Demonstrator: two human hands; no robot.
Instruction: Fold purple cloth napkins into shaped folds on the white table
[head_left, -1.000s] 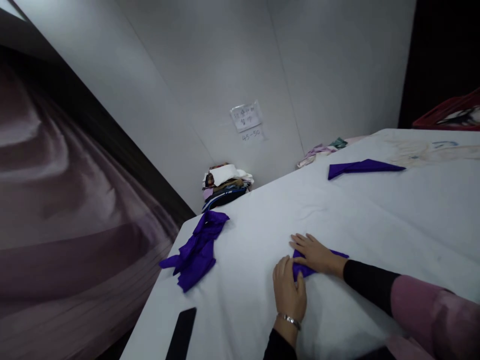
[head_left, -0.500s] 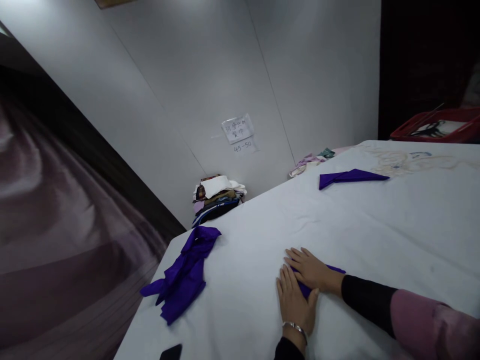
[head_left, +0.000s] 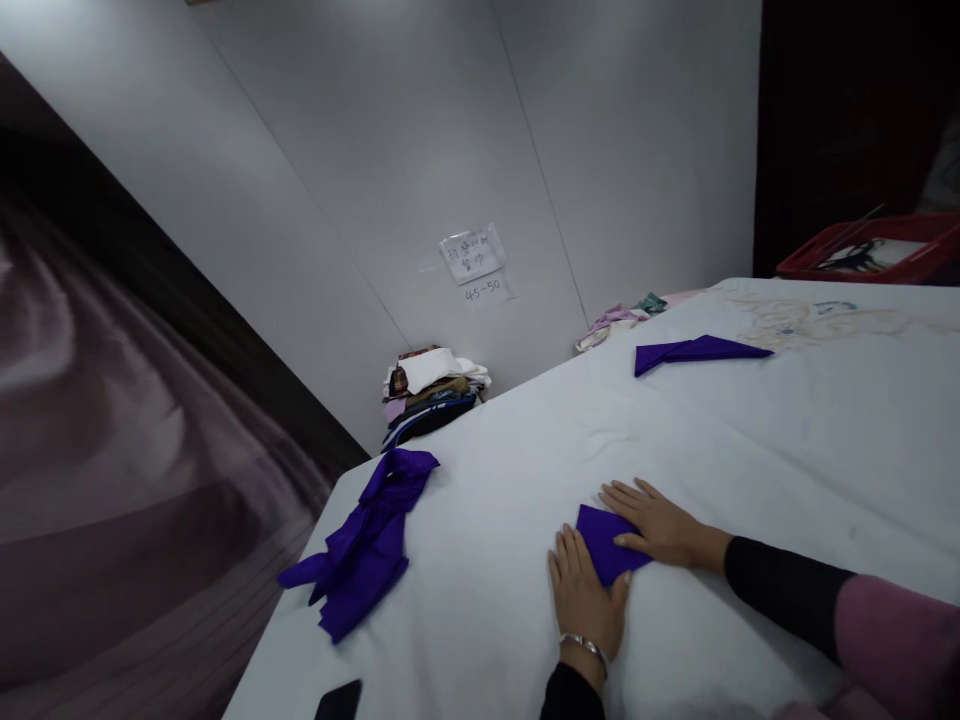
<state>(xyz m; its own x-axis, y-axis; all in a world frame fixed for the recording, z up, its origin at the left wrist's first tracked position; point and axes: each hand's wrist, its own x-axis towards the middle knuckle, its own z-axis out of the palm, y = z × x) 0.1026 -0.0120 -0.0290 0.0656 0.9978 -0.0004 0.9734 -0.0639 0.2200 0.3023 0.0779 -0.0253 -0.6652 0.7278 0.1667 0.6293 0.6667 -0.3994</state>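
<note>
A folded purple cloth (head_left: 604, 540) lies flat on the white-covered table (head_left: 495, 520) between my hands. My left hand (head_left: 586, 595), with a silver bracelet at the wrist, rests palm down along the cloth's left edge, fingers stretched out and the thumb at its lower corner. On the other side, my right hand (head_left: 656, 522) lies flat with fingers spread, its thumb on the cloth and its palm covering the right part. Neither hand is closed around anything.
A crumpled purple cloth (head_left: 367, 550) lies at the left edge, with a dark phone-like object (head_left: 339, 700) below it. Farther back is a narrow folded purple cloth (head_left: 697, 350). Stacked fabrics (head_left: 431, 390) stand by the wall. A red basket (head_left: 900, 255) holds scissors.
My right hand has slid to the right across the purple cloth, uncovering more of its middle and top corner. My left hand stays nearly in place.
</note>
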